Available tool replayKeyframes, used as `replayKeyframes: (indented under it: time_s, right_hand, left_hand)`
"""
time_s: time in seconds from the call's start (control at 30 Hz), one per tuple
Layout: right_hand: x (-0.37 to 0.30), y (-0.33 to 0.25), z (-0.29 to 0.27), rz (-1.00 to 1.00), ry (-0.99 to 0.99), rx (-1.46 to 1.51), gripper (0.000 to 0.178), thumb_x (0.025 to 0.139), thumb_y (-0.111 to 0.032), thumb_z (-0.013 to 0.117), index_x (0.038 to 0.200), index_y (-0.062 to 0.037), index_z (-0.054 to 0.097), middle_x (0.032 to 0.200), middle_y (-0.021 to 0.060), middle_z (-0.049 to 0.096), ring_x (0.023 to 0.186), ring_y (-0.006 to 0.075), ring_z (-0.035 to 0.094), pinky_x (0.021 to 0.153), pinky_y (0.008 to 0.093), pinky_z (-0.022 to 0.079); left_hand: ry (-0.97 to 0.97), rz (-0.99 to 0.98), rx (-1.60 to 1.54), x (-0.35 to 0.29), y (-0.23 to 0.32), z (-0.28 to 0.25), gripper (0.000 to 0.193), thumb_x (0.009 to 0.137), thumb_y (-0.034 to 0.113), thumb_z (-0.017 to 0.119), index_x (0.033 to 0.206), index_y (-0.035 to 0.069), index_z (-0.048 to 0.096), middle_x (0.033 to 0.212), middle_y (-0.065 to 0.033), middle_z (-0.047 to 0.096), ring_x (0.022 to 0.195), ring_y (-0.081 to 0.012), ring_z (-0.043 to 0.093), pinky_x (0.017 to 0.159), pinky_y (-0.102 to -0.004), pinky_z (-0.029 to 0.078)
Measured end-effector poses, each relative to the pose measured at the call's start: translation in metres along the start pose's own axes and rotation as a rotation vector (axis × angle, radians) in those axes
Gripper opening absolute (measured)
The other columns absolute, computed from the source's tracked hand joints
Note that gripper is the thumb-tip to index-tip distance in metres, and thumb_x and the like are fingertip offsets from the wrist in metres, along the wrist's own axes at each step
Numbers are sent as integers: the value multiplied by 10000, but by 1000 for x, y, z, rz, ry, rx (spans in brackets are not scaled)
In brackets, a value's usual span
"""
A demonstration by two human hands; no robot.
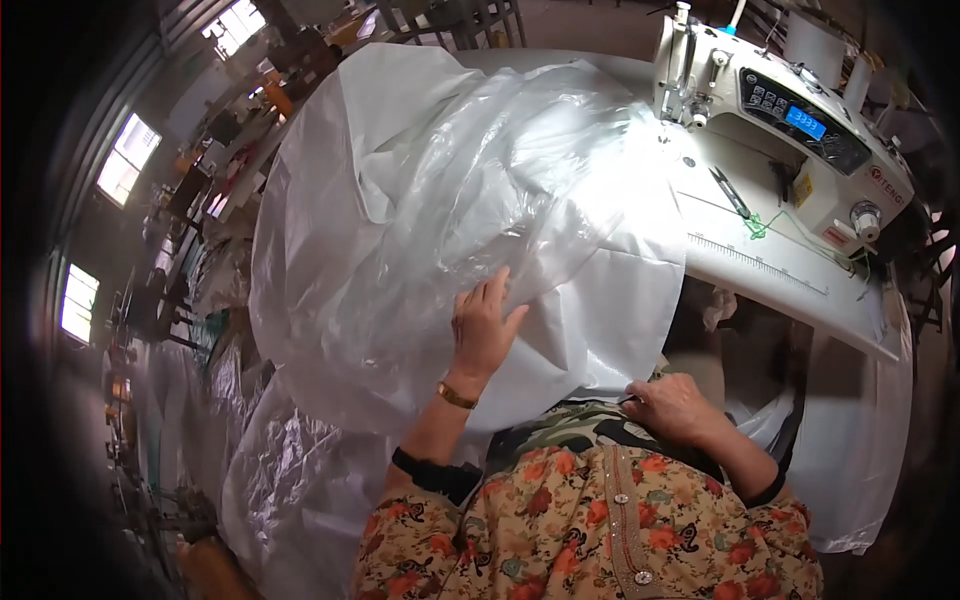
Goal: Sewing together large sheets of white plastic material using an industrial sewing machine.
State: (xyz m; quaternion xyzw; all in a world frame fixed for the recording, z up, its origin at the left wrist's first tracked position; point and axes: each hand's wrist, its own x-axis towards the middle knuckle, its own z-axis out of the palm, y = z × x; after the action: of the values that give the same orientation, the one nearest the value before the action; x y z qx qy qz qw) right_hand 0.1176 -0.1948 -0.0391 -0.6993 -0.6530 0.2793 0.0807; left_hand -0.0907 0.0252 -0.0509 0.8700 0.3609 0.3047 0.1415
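Observation:
A large sheet of white, partly see-through plastic (330, 270) is heaped over the sewing table and hangs down toward my lap. My left hand (485, 325) lies on its crinkled upper layer, fingers stretched out and thumb apart, gripping nothing. Down by my lap, at the sheet's near right edge, my right hand (675, 407) is closed with its fingers curled under. What it pinches, if anything, is hidden; camouflage-patterned cloth (575, 425) and the plastic's hem are both beside it. The sewing machine (810, 125) stands at the far right, its lamp glaring on the plastic near the needle.
On the tabletop (720, 265) right of the plastic lie small black thread snips (732, 192) and a tangle of green thread (758, 226). A printed ruler scale runs along the table's near edge. More crumpled plastic (290, 470) hangs at the lower left.

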Motion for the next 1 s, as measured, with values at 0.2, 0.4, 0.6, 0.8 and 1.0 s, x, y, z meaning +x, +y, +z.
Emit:
replayKeyframes:
  time_s: [0.2,0.4,0.6,0.8,1.0]
  right_hand:
    - [20,-21,-23,-173,146,283,263,935,-282,599,1020,-45,676,783,186,665,749,328,658,689,415,512]
    - [86,-27,-31,-61,456,1289,408,929,-301,641,1200,-9,552,998,73,625,921,219,636,816,324,493]
    - [131,-52,-57,-25,291,1762,309,886,-282,698,1061,-54,586,924,36,614,762,148,589,745,322,498]
    - [86,-83,-3,-83,-449,1589,165,935,-213,663,976,-53,662,731,-4,632,609,56,527,529,210,409]
    - [57,-65,25,-74,-565,1574,185,939,-189,650,979,-9,662,765,6,630,673,50,558,570,195,431]
  left_hand:
    - [19,127,24,-14,-11,-29,132,814,86,681,914,53,600,883,-76,621,832,-286,587,803,-372,401]
    - [-55,-33,-330,-8,22,-65,121,882,89,657,863,33,551,786,-84,594,710,-246,549,701,-351,422]
    - [-96,-175,-519,-10,36,-83,191,889,96,726,906,23,550,769,44,490,678,-25,415,593,-189,368]
    - [-209,-294,-612,-20,3,-75,269,801,111,805,892,40,562,654,72,348,617,-50,288,525,-225,285]
    - [-342,-418,-579,-34,-25,-72,194,821,75,756,871,43,571,668,99,397,624,-19,321,538,-200,299]
